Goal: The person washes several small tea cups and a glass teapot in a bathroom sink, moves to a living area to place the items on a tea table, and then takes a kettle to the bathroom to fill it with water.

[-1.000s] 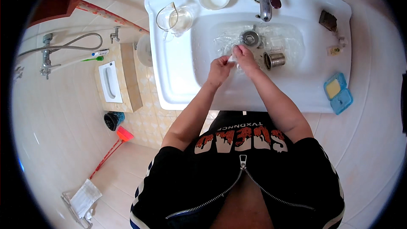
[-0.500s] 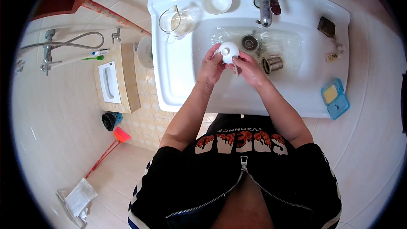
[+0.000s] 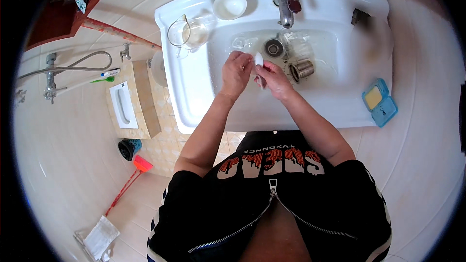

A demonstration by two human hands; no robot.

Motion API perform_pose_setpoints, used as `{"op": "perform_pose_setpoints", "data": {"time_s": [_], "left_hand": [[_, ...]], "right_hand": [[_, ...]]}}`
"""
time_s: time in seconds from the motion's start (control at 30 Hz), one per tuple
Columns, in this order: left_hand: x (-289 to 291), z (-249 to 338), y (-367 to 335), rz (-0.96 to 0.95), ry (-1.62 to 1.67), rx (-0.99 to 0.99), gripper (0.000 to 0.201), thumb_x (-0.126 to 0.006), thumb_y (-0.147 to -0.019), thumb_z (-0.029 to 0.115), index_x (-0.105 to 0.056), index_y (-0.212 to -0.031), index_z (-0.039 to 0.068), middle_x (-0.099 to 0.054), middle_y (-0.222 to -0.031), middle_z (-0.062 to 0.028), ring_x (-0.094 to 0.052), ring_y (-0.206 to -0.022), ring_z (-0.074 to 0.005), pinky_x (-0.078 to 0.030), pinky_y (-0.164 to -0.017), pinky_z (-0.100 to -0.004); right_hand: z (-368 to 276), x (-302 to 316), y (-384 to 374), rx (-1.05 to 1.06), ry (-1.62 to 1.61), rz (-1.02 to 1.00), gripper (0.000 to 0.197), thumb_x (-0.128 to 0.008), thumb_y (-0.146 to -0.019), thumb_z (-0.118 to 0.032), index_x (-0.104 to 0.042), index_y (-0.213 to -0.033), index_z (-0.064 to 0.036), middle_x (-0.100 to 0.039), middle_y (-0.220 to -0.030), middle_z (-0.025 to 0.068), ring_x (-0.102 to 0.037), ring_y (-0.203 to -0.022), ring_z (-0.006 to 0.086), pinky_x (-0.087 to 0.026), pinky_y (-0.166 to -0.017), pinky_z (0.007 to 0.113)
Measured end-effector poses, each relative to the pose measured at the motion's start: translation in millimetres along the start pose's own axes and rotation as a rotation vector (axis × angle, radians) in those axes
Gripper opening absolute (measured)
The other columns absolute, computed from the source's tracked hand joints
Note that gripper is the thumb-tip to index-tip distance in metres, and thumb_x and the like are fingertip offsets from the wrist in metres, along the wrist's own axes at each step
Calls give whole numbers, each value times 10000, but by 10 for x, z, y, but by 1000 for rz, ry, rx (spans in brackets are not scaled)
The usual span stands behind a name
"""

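Note:
Over the sink basin I hold a small white lid [image 3: 258, 59], now seen nearly edge-on. My left hand [image 3: 236, 73] is closed, its fingertips pinched at the lid's left side, where the knob is hidden. My right hand [image 3: 275, 78] grips the lid from the right, thumb on its face. A pale cloth [image 3: 262, 82] hangs below the lid in the right fingers. Shallow water lies in the white sink [image 3: 194, 109]. Just right of my right hand, a metal strainer cup [image 3: 302, 70] lies on its side near the round drain [image 3: 274, 47]. A clear glass piece [image 3: 300, 43] is partly under water.
A glass pitcher [image 3: 179, 31] and a white bowl [image 3: 229, 6] stand on the back left rim. The faucet [image 3: 285, 0] rises at the back. On the right rim sit a dark scrubbing pad [image 3: 360, 16] and an open blue soap box [image 3: 383, 109]; a dark blur hides part of that corner.
The lid has turned from knob-up to edge-on. My left hand has shifted to its left side with fingers curled. The whole view has moved slightly, sliding the sink leftward.

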State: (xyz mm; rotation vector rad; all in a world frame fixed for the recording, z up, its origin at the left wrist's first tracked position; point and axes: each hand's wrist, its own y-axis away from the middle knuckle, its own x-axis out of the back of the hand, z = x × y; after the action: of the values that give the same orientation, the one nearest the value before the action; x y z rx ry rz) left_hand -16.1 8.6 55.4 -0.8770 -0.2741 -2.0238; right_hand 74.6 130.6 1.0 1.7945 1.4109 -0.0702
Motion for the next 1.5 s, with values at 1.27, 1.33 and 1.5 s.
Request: {"op": "perform_pose_setpoints", "data": {"time_s": [1.27, 1.33, 1.5], "left_hand": [[285, 25, -1467, 280, -475, -74, 280, -685, -753, 166, -654, -1018, 82, -587, -976, -143, -612, -858, -314, -522, -711, -393], [270, 133, -1359, 431, -422, -160, 324, -693, -751, 163, -625, -1059, 87, -556, -1022, -159, -588, -887, -335, -509, -705, -408], [-437, 64, -389, 76, 124, 108, 223, -661, -768, 64, -597, -981, 47, -601, -862, -141, -596, -707, -326, -476, -631, -387]], "right_hand": [[-479, 1326, 287, 322, 1003, 918, 428, -458, -862, -36, -460, -1285, -102, -573, -1173, 161, -580, -1020, 298, -441, -881, 371], [-490, 1349, 283, 355, 1092, 947, 456, -453, -836, -20, -458, -1287, -88, -554, -1207, 170, -546, -1077, 335, -424, -911, 400], [-398, 1432, 285, 8, 1240, 636, 477, -466, -811, -28, -461, -1285, -84, -546, -1220, 185, -539, -1086, 352, -425, -921, 404]]}}
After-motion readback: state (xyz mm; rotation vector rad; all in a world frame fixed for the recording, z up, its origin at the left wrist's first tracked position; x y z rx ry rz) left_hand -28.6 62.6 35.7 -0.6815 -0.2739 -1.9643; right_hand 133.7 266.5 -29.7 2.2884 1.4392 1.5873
